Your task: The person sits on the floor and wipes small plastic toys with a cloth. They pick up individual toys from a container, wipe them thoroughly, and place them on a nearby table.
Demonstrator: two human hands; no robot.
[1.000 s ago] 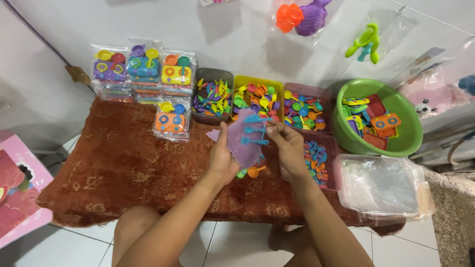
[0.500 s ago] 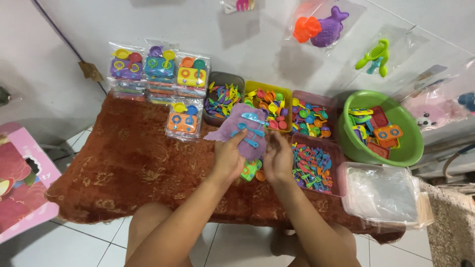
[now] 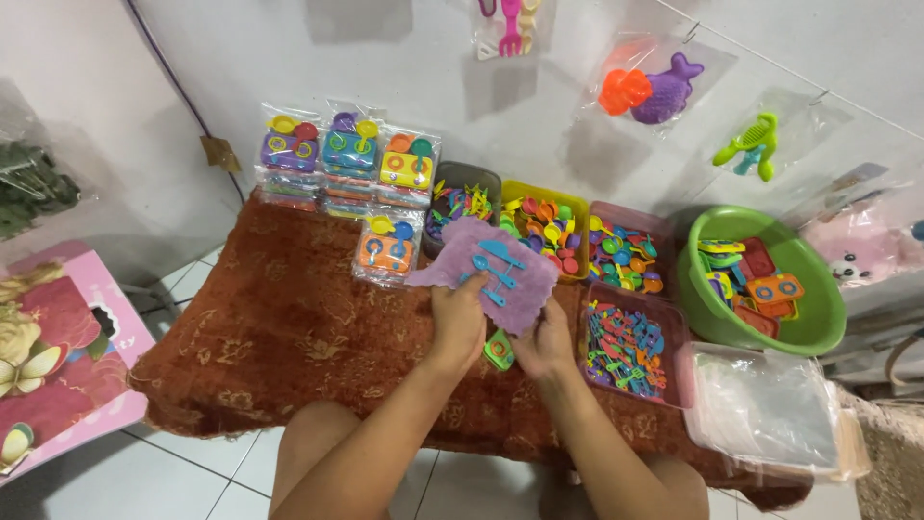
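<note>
My left hand (image 3: 458, 316) and my right hand (image 3: 545, 339) together hold up a purple cloth-like sheet (image 3: 486, 276) with small blue toy utensils (image 3: 494, 265) lying on it. The sheet hovers above the red patterned rug (image 3: 289, 337). A small green toy piece (image 3: 499, 351) lies on the rug between my hands. A packed toy set in a clear bag (image 3: 385, 250) lies just left of the sheet.
Stacks of bagged toy sets (image 3: 346, 159) stand at the back left. Trays of small coloured toy pieces (image 3: 544, 223) (image 3: 628, 339) sit behind and right. A green basin (image 3: 760, 284) with toys and a pile of clear bags (image 3: 770, 409) are at right. A pink box (image 3: 58, 356) is at left.
Both hands have lowered slightly toward me with the purple sheet, which now lies flatter and more spread out. The view has shifted a little.
</note>
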